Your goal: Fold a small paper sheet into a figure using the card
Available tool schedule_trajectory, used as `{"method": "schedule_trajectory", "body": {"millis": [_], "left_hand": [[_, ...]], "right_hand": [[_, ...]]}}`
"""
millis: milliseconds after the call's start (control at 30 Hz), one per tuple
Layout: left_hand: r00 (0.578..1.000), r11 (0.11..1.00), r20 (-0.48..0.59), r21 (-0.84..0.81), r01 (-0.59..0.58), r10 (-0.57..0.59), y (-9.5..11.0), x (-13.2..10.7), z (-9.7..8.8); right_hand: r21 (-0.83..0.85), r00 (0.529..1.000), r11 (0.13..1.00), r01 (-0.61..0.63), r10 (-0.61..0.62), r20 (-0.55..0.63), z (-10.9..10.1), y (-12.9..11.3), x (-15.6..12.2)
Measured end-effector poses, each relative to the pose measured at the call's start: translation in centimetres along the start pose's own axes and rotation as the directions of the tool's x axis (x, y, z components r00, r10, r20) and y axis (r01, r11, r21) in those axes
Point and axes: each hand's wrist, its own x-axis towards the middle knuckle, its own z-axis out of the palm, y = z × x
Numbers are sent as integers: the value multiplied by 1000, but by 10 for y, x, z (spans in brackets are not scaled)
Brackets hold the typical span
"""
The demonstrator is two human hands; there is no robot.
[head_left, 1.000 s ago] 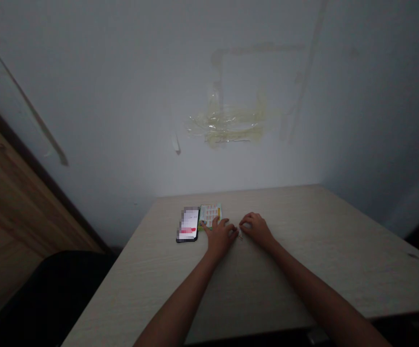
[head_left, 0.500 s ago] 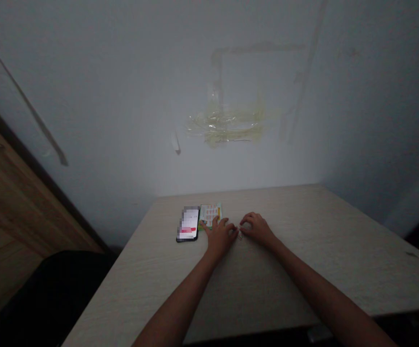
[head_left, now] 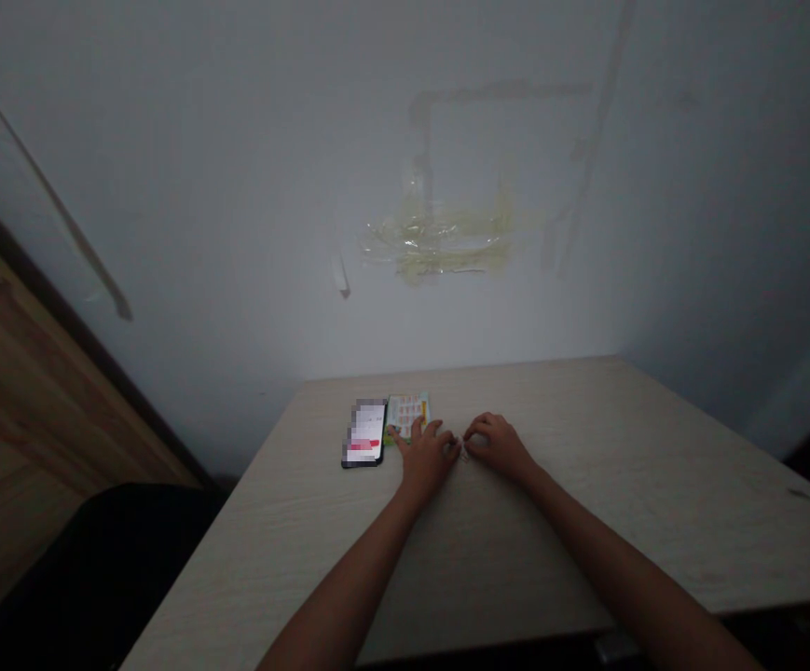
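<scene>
Between the fingertips of both hands is a small pale strip (head_left: pixel 464 454), too small and dim to name. My left hand (head_left: pixel 425 457) pinches its left side with thumb and forefinger, the other fingers spread out. Those spread fingers lie over the lower edge of a printed card or booklet (head_left: pixel 406 407) with green and yellow on it. From the right, my right hand (head_left: pixel 502 445) pinches the strip too, its fingers curled. Left of the booklet lies a phone (head_left: pixel 364 433) with its screen lit.
The pale wooden table (head_left: pixel 551 559) meets a grey wall (head_left: pixel 251 186) at the back. Clear tape (head_left: pixel 439 244) is stuck to the wall. On the left are a dark chair-like shape (head_left: pixel 117 568) and a wooden panel (head_left: pixel 20 401).
Both hands keep nearly the same place. The small pale strip between the fingertips has shifted slightly; the phone and booklet lie as before.
</scene>
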Motion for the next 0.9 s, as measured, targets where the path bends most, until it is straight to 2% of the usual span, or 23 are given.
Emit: {"method": "schedule_trajectory", "body": {"millis": [200, 500, 900], "left_hand": [[1000, 1000, 11, -16, 16, -16, -2, 2, 2], [1000, 1000, -17, 18, 11, -11, -4, 3, 8], [999, 1000, -39, -2, 11, -11, -4, 2, 8]], "right_hand": [[-32, 999, 999, -39, 39, 18, 1, -1, 2], [-1, 998, 1000, -11, 11, 69, -3, 2, 1], [54, 994, 995, 90, -93, 59, -3, 8, -4]]}}
